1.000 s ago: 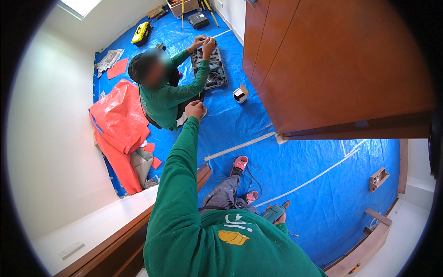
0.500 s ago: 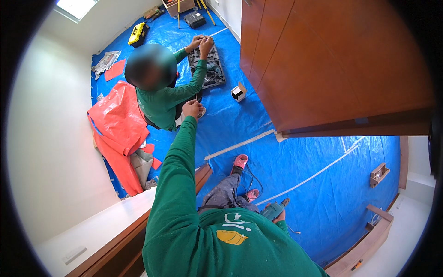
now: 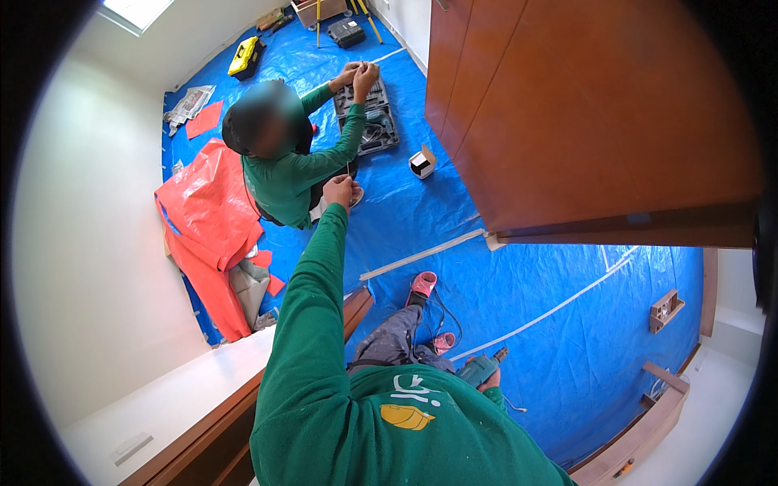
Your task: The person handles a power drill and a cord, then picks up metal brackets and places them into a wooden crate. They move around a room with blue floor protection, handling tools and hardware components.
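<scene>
My left arm is stretched forward, and my left hand [image 3: 339, 192] pinches a thin rod [image 3: 348, 168] that points up and away. It is beside a crouching co-worker [image 3: 279, 174] in a green top. Low at my right side, my right hand [image 3: 493, 379] is wrapped round a teal power drill [image 3: 479, 370], its chuck pointing away to the right; my body partly hides this hand. The co-worker's hands [image 3: 356, 75] are raised together over an open tool case [image 3: 378, 130], and what they hold is too small to make out.
Blue sheeting [image 3: 559, 356] covers the floor. A large brown wooden door [image 3: 583, 121] stands at the right, with a small open box [image 3: 422, 163] near it. Red sheeting [image 3: 207, 211] lies at the left. A yellow-and-black toolbox [image 3: 245, 58] and a dark case [image 3: 347, 33] are farther back.
The view has shifted slightly. Both my hands keep the same hold, and the co-worker's hands stay raised over the tool case.
</scene>
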Demonstrator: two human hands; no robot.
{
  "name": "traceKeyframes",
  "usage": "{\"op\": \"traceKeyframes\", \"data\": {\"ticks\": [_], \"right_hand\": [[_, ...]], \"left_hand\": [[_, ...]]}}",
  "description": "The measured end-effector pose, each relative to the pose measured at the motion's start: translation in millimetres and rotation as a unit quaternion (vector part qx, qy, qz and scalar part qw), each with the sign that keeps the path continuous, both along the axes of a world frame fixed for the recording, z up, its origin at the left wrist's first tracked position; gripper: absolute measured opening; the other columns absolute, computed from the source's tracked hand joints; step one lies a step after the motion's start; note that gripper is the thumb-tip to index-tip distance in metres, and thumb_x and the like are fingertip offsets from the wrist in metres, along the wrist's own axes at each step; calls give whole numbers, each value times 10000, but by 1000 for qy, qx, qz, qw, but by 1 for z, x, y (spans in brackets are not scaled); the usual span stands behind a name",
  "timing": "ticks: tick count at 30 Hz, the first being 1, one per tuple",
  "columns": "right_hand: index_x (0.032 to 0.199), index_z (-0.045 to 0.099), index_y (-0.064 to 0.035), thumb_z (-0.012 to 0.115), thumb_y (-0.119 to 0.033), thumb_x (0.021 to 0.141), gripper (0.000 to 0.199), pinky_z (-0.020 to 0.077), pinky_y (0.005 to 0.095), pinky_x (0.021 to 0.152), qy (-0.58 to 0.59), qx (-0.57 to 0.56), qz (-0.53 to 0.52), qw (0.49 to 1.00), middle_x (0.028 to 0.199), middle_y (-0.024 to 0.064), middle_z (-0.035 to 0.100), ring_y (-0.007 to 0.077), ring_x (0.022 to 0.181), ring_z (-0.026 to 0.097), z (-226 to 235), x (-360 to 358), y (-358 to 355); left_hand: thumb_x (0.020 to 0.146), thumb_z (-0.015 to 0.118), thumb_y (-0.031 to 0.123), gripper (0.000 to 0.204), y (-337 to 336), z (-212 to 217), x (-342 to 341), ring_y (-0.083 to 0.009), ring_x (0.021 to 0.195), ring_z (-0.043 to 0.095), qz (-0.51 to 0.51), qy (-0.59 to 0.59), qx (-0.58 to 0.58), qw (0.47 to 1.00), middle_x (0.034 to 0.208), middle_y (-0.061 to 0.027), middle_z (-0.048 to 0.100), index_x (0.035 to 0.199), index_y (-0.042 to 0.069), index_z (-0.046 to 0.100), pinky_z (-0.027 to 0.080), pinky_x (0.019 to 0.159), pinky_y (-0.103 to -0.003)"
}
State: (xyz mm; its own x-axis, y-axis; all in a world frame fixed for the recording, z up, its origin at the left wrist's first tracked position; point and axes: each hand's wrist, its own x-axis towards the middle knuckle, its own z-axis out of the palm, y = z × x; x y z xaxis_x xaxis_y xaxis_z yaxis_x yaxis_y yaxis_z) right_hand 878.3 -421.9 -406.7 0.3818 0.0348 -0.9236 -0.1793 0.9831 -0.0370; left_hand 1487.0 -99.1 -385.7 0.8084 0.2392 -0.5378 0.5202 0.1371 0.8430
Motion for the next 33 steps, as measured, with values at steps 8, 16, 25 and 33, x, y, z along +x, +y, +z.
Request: {"op": "traceKeyframes", "data": {"ticks": [8,16,25,33], "right_hand": [[966,667,42,482,-422,971,499,562,587,772,25,1,1,1000,913,230,707,431,803,677,4,7,-1],[979,668,20,494,-416,917,473,566,593,764,15,-6,13,1000,914,234,704,436,802,677,5,9,-2],[1014,647,13,470,-401,930,458,548,579,816,34,18,-9,999,945,225,698,417,857,671,7,10,-1],[1042,664,15,504,-315,965,375,571,539,819,-4,-47,-12,999,968,205,714,376,881,698,4,3,9]], "left_hand": [[946,600,39,261,-2,5,-3,-203,655,703,9,6,-9,1000,906,-143,710,1182,-65,641,628,631,-334],[960,583,40,253,-5,2,-2,-201,672,694,24,15,-21,999,907,-156,701,1186,-68,616,619,617,-331],[1035,501,37,195,-11,4,-3,-194,630,651,44,31,-53,997,878,-155,659,1189,-57,575,592,554,-341],[1021,540,63,201,-4,-43,0,-218,657,660,-23,-11,-46,999,892,-159,680,1181,-35,612,580,576,-348]]}}
